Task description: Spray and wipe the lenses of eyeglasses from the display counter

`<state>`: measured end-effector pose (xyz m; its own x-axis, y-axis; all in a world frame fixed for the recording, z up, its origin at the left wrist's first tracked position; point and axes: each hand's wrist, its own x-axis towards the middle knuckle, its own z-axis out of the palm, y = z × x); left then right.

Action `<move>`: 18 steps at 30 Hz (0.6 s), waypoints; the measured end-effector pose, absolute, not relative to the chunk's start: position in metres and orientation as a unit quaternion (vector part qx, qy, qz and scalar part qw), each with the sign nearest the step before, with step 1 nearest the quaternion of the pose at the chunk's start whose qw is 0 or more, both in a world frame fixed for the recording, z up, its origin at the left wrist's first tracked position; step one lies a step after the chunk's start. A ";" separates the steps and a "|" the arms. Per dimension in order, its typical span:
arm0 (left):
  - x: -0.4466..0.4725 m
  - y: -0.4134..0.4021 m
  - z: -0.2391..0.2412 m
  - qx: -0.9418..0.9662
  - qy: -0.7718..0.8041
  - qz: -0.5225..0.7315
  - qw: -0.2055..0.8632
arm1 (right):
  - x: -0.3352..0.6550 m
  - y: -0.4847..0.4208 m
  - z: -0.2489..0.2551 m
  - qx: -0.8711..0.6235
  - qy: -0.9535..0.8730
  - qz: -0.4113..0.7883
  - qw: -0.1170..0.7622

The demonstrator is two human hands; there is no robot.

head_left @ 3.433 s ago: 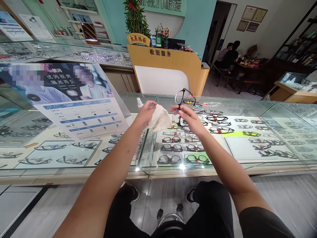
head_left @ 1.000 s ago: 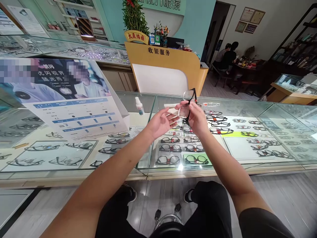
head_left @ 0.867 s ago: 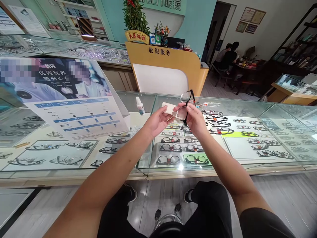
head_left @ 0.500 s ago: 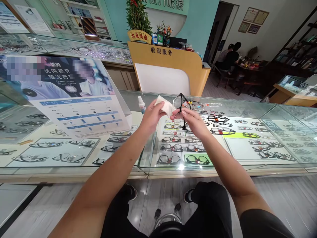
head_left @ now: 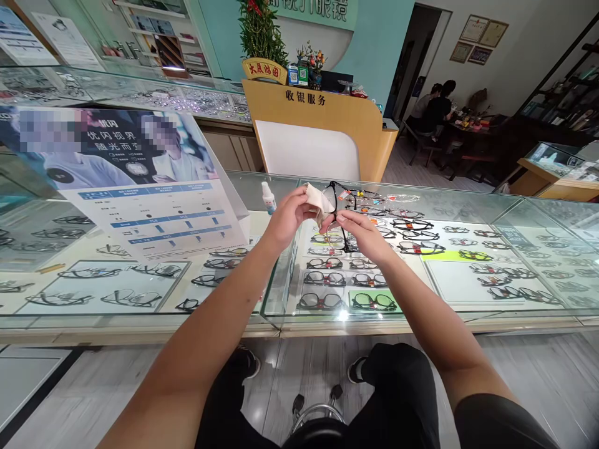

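Note:
Above the glass display counter, my left hand [head_left: 291,215] pinches a pale cleaning cloth [head_left: 319,201], which is folded over one lens of a pair of glasses. My right hand [head_left: 361,231] grips those black-framed glasses [head_left: 333,190] near the bridge, fingers closed on the frame. One temple arm stretches to the upper right and the other hangs below the fingers. The covered lens is mostly hidden by the cloth. A small white spray bottle [head_left: 268,199] stands on the counter just left of my left hand.
Rows of spectacle frames [head_left: 322,279] lie beneath the glass counter top [head_left: 281,305]. A large printed sign [head_left: 154,218] stands on the left. Beyond the counter is a wooden cashier desk [head_left: 322,106]. People [head_left: 436,109] sit at a table in the back right.
The cloth has moved from beside the lens to wrap over it, and now looks crumpled. The glasses have turned and shifted slightly left and down.

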<state>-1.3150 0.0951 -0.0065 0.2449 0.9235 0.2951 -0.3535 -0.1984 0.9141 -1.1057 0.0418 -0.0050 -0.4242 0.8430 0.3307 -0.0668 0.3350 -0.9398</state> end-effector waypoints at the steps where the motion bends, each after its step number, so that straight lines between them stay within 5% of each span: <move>1: -1.315 0.096 -0.007 0.541 0.264 0.557 0.572 | -1.106 0.042 -0.005 -0.288 -0.680 0.501 0.453; 18: -1.312 0.091 -0.016 0.576 0.275 0.574 0.513 | -1.102 0.040 -0.013 -0.303 -0.721 0.497 0.376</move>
